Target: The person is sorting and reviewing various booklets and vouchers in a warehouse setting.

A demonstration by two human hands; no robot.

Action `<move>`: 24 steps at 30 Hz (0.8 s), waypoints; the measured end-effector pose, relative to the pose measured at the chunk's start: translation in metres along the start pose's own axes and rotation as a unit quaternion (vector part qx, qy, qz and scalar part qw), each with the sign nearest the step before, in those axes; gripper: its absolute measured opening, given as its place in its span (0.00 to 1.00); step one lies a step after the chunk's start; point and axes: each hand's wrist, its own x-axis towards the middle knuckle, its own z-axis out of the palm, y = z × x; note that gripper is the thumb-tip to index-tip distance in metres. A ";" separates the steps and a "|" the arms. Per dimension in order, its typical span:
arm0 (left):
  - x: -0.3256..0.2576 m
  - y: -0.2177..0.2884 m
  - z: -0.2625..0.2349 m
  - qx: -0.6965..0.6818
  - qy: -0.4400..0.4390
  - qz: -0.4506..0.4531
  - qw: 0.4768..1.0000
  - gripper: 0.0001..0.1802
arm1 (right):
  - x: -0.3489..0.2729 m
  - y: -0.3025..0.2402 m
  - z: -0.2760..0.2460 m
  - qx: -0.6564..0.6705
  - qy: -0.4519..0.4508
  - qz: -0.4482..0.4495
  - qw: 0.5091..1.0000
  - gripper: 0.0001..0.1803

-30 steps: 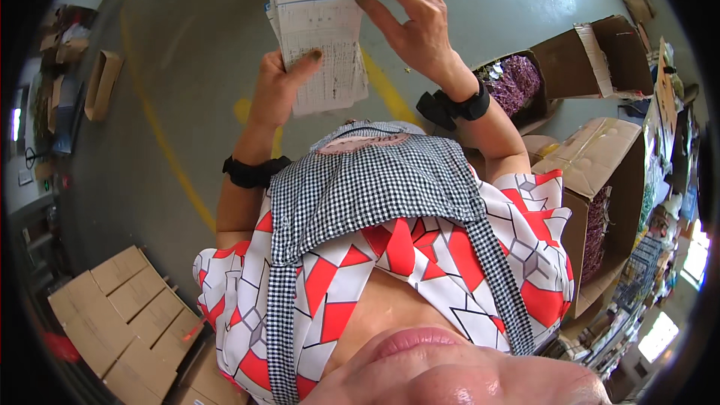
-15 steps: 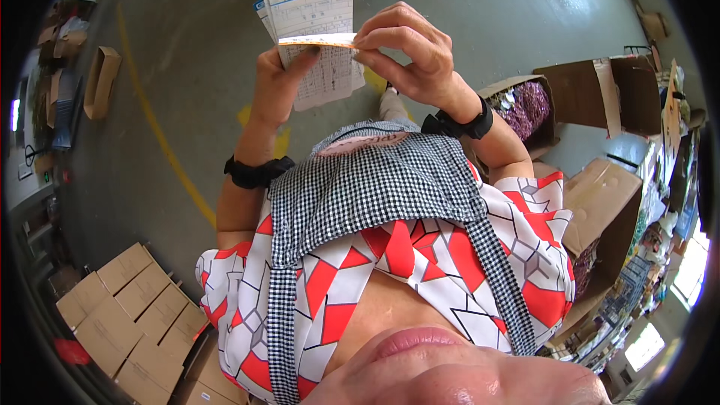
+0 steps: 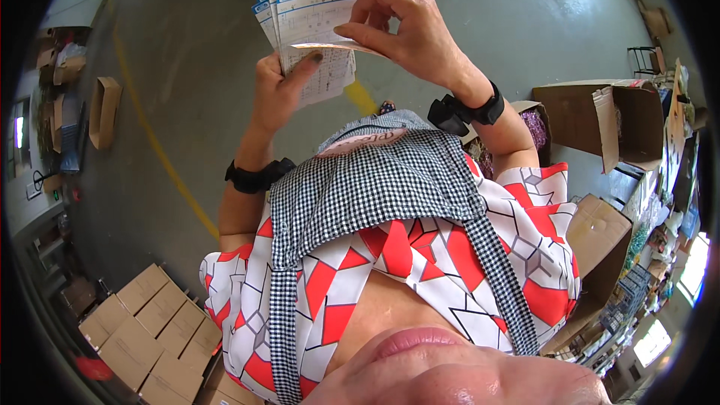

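A fanned stack of paper time cards (image 3: 319, 11), white with blue printed headers and handwritten marks, is held up in front of me. My left hand (image 3: 279, 90) grips the stack from its lower left, the thumb pressed across the front. One card (image 3: 322, 46) is tipped toward me and shows nearly edge-on, its right end by my right hand. My right hand (image 3: 409, 26) reaches over the stack's right side. Its index finger is stretched to the header of an upper card, with the thumb apart below and the other fingers curled.
Open cardboard boxes (image 3: 600, 124) stand at the right, one with purple tinsel-like material (image 3: 534, 126). Stacked closed cartons (image 3: 154, 330) fill the lower left. An open narrow box (image 3: 104, 112) lies on the grey floor (image 3: 180, 67) beyond a yellow line.
My right hand has moved up, its index finger going from the tipped card's edge to the headers. The tipped card leans further right. My left hand keeps its grip.
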 end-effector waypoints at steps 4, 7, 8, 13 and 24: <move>0.001 -0.001 -0.002 -0.006 0.001 0.001 1.000 0.14 | 0.003 -0.001 -0.001 -0.111 0.013 -0.045 0.993 0.26; 0.002 -0.005 -0.003 -0.021 0.008 0.020 1.000 0.14 | 0.003 -0.004 0.001 -0.120 0.092 -0.096 0.984 0.23; 0.002 -0.004 -0.004 -0.021 0.009 0.021 1.000 0.14 | 0.003 -0.004 0.001 -0.120 0.092 -0.097 0.984 0.23; 0.002 -0.004 -0.008 -0.036 -0.006 0.025 0.999 0.13 | 0.004 -0.006 0.002 -0.153 0.102 -0.155 0.971 0.20; -0.005 0.002 -0.013 -0.019 0.021 0.007 1.000 0.12 | 0.016 -0.026 -0.003 -0.156 0.053 -0.165 0.972 0.22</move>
